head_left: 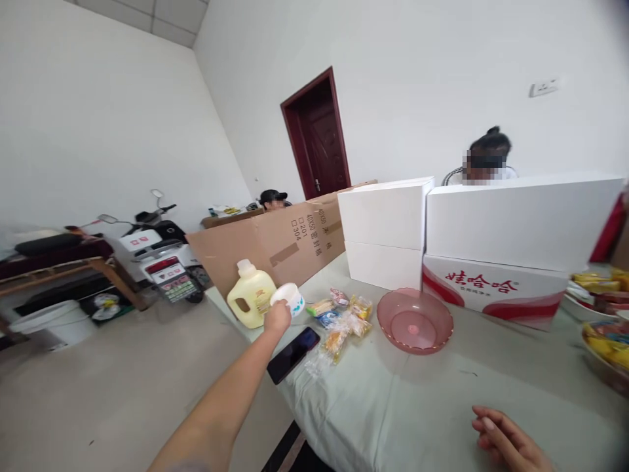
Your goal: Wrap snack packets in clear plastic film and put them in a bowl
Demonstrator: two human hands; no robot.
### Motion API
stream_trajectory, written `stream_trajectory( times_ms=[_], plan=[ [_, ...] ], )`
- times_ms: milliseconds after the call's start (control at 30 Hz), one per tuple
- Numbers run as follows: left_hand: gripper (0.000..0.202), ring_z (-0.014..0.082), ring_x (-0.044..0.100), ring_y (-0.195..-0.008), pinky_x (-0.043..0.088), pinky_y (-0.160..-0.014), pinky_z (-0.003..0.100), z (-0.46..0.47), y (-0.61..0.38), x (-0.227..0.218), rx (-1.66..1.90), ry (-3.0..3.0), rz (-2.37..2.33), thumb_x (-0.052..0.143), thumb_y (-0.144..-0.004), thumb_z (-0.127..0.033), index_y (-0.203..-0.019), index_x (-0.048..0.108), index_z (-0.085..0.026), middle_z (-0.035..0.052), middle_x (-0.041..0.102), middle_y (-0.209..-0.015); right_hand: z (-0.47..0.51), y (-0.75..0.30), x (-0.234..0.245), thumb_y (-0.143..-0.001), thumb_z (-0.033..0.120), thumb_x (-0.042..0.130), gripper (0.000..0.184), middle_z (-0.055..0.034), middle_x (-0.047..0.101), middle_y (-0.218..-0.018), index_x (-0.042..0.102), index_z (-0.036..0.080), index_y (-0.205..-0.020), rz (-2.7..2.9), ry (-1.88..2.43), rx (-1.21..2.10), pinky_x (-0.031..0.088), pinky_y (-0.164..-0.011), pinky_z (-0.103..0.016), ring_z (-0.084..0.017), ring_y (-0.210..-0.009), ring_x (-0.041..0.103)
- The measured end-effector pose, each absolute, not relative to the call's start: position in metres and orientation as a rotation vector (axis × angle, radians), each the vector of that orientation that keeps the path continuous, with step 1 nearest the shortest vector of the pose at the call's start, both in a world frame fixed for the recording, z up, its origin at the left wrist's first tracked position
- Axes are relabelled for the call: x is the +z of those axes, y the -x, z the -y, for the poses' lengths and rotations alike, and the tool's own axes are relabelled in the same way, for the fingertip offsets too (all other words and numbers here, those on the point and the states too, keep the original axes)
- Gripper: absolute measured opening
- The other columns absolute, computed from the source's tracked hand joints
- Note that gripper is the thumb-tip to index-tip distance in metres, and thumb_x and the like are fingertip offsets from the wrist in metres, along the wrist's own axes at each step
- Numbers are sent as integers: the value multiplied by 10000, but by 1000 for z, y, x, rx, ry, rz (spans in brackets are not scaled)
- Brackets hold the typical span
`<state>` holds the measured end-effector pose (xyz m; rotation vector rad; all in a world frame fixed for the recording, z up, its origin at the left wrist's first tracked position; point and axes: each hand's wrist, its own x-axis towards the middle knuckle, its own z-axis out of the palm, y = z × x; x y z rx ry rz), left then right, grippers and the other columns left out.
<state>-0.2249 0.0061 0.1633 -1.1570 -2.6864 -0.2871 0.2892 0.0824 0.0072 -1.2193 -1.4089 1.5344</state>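
My left hand [278, 317] is closed on a white bowl [293, 299] with a blue-green pattern, holding it by the near side beside a yellow jug [252, 288] with a handle. Just below the bowl, a dark phone [295, 354] lies near the table's edge. To its right is a small pile of wrapped snacks [340, 320] in clear and coloured packets. A translucent pink basin [415, 321] with a wavy rim stands right of the pile. My right hand [506, 438] hovers at the bottom right, open, fingers loosely bent and holding nothing.
White boxes [386, 216] and a red-and-white carton [494, 292] are stacked behind the basin. A brown cardboard panel [275, 246] edges the table's far left. Bowls of packets [607, 347] stand at the right. Two people sit beyond the barriers.
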Motion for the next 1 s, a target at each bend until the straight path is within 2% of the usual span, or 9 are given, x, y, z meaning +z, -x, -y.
stream_trajectory(
  times_ms=[100, 200, 367, 433, 600, 700, 800, 900, 1000],
  plan=[
    [242, 249, 619, -1007, 500, -864, 361, -24, 192, 178, -529, 1290, 2453, 448, -923, -207, -1054, 634, -124, 114, 626, -1097, -79, -284, 13, -634, 684, 638, 555, -55, 702, -765, 696, 205, -909, 1349, 1204, 1448, 495, -550, -267, -185, -640, 626],
    [223, 185, 620, -964, 511, -831, 287, -47, 131, 180, -721, 1591, 2210, 452, -915, -226, -1039, 634, -190, 53, 637, -1071, -78, -283, 18, -646, 659, 639, 522, -37, 683, -737, 684, 205, -900, 1259, 1215, 1330, 495, -564, -273, -174, -623, 613],
    [160, 191, 593, -961, 493, -857, 323, -76, -10, 160, -1160, 2324, 1446, 500, -884, -186, -975, 631, -188, 66, 647, -982, -76, -289, 22, -651, 654, 622, 520, -18, 643, -667, 663, 191, -885, 1176, 1250, 1069, 489, -566, -284, -160, -579, 574],
    [152, 198, 590, -950, 492, -848, 325, -89, -60, 145, -1092, 2495, 1394, 526, -862, -161, -960, 638, -190, 66, 651, -971, -77, -292, 23, -674, 652, 598, 525, -15, 633, -670, 643, 186, -910, 1131, 1269, 966, 479, -548, -279, -151, -562, 553],
    [138, 241, 610, -939, 519, -823, 368, -132, -137, 106, -717, 2648, 1687, 558, -842, -160, -931, 664, -169, 88, 659, -974, -84, -296, 21, -681, 652, 574, 518, -26, 630, -712, 602, 188, -909, 1088, 1314, 809, 467, -529, -278, -165, -604, 569],
    [316, 270, 624, -944, 534, -817, 413, -137, -149, 92, -696, 2595, 1825, 589, -812, -160, -1126, 615, -136, 141, 618, -1142, -85, -300, 17, -676, 651, 568, 524, -38, 638, -729, 603, 183, -908, 1132, 1347, 794, 476, -549, -285, -178, -638, 587],
    [585, 276, 592, -1067, 520, -892, 419, -112, -134, 84, -809, 2642, 1742, 606, -792, -197, -1353, 445, -171, 152, 425, -1423, -85, -303, 14, -676, 651, 560, 535, -46, 647, -740, 609, 179, -922, 1179, 1382, 780, 484, -565, -289, -186, -654, 604],
    [621, 283, 492, -1223, 433, -1022, 447, -68, -91, 80, -914, 2697, 1547, 594, -788, -254, -1380, 410, -215, 115, 431, -1428, -84, -304, 10, -685, 654, 545, 530, -45, 661, -725, 619, 189, -929, 1263, 1442, 773, 480, -565, -290, -187, -632, 612],
    [623, 329, 329, -1358, 288, -1098, 556, -33, -19, 82, -781, 2446, 1759, 588, -796, -272, -1389, 404, -223, 118, 440, -1428, -81, -301, 6, -678, 670, 523, 533, -42, 674, -731, 632, 207, -919, 1357, 1502, 768, 475, -561, -296, -191, -621, 617]
  ],
)
